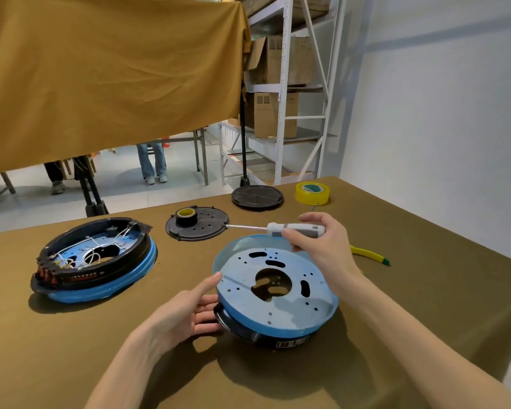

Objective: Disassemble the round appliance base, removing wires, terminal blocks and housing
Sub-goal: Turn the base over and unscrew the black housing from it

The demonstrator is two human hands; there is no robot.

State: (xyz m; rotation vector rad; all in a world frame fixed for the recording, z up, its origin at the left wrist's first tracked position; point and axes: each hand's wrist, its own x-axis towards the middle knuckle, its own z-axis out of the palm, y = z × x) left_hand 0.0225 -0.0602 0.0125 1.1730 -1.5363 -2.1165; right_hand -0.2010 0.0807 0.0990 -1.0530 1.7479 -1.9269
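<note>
A round blue appliance base [295, 305] with a black underside lies tilted on the table in front of me, its perforated plate facing up. My left hand [189, 311] holds its left edge, thumb on the blue rim and fingers under the black part. My right hand [322, 246] grips a white and grey screwdriver [292, 230] above the base's far rim, its shaft pointing left. A second blue and black base [98, 261] with white wires and red terminal blocks inside sits at the left.
A black perforated cover [198, 228] carrying a small tape roll [186, 215] lies beyond the base. Farther back are a black round lid [257, 197] and a yellow tape roll [312, 193]. A yellow and green tool [369, 256] lies at the right. The table's edge runs close on the right.
</note>
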